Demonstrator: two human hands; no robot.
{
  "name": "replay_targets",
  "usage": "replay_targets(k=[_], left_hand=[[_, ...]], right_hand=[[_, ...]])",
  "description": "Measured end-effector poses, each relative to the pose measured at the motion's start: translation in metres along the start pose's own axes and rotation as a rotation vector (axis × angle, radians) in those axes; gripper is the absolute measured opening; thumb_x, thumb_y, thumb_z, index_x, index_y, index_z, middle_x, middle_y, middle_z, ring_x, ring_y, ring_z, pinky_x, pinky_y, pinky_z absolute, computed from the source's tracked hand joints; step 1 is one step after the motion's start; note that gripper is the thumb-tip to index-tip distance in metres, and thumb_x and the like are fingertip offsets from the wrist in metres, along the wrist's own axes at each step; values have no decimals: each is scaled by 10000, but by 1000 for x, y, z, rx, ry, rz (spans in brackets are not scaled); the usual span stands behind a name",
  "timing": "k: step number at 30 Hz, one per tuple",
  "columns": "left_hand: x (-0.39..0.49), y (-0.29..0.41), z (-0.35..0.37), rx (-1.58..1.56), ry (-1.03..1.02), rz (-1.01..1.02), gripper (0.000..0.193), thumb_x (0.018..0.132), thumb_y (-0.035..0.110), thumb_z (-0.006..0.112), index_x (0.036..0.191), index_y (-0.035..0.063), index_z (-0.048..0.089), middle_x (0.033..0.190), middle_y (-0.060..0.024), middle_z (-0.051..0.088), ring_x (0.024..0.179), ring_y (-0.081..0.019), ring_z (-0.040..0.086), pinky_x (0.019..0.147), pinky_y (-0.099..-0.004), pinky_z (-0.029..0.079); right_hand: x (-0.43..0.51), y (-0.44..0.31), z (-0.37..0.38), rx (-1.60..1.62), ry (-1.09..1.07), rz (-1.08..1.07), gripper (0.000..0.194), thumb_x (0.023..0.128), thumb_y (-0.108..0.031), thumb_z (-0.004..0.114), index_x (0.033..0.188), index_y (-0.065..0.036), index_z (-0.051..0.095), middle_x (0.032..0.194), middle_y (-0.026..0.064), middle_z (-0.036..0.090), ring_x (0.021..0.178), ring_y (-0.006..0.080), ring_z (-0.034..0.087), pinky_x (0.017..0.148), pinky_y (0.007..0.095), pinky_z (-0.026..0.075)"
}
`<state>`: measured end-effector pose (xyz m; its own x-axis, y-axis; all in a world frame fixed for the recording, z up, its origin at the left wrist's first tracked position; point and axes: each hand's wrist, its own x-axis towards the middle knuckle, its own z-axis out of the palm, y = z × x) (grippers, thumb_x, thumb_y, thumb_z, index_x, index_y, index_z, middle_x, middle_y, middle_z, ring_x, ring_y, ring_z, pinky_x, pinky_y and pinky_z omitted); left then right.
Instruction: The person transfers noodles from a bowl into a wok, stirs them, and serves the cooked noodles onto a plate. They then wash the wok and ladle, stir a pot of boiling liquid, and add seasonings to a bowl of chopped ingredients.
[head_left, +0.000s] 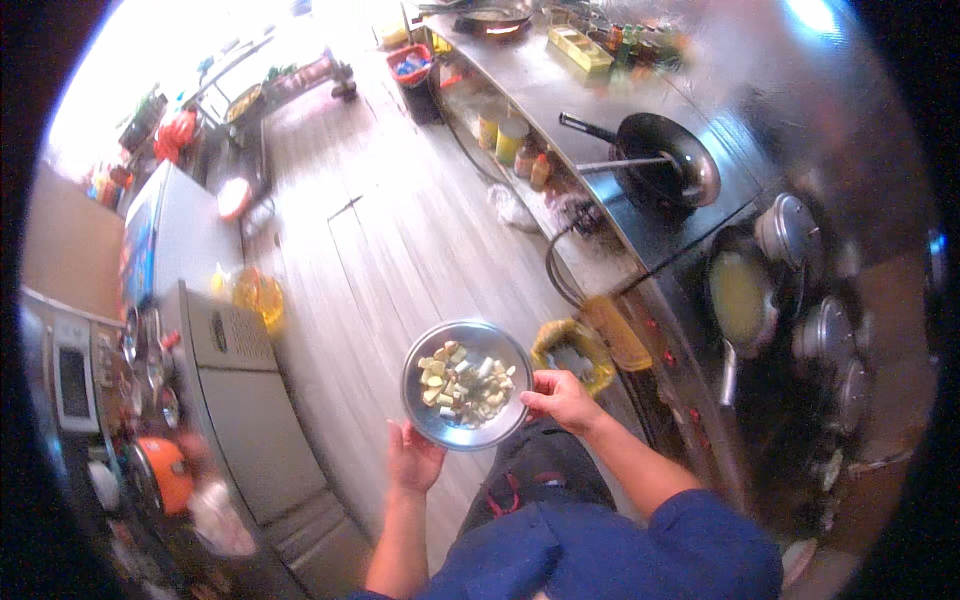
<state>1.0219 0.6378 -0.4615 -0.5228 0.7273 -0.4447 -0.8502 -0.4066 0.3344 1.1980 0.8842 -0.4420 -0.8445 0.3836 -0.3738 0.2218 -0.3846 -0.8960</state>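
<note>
A round stainless-steel bowl (517, 420) is held in front of my body, above the floor. Pale chopped pieces (487, 367), white and yellowish, lie inside it; they look like aromatics such as ginger, garlic and scallion whites. At the bowl's right rim, my right hand (562, 401) pinches the edge with the thumb on top. My left hand (414, 456) supports the bowl from its lower left side, its fingers partly hidden beneath.
To the right, a black wok (664, 161) with a ladle rests on a steel counter (510, 75). A yellow-lined bin (551, 330) stands below. Lidded pots (787, 229) and a pan of yellowish content (739, 296) are farther right. A low cabinet (251, 435) and an oil jug (259, 296) are left.
</note>
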Motion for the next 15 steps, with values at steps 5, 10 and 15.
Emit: replay_targets(k=[5, 10, 15], left_hand=[[40, -53, -5, 124, -227, 89, 685, 1034, 532, 374, 1560, 94, 361, 1558, -163, 430, 1384, -374, 470, 1107, -554, 439], [56, -84, -15, 351, -226, 261, 695, 1031, 530, 384, 1558, 78, 360, 1563, -162, 424, 1388, -372, 466, 1124, -547, 421], [31, -68, -33, 88, -432, 98, 696, 1024, 510, 422, 1544, 49, 370, 1558, -165, 434, 1389, -361, 466, 1149, -538, 389]], right_hand=[[8, 35, -24, -83, -133, -31, 154, 943, -142, 724, 1004, -5, 687, 855, 24, 680, 755, 105, 636, 687, 286, 553], [4, 50, -41, -37, -130, -51, 161, 944, -147, 729, 1005, -7, 680, 840, 6, 663, 729, 85, 613, 672, 273, 538], [-17, 67, -34, 9, -112, -104, 255, 945, -167, 717, 1130, 6, 687, 960, 45, 706, 825, 128, 663, 733, 317, 578]])
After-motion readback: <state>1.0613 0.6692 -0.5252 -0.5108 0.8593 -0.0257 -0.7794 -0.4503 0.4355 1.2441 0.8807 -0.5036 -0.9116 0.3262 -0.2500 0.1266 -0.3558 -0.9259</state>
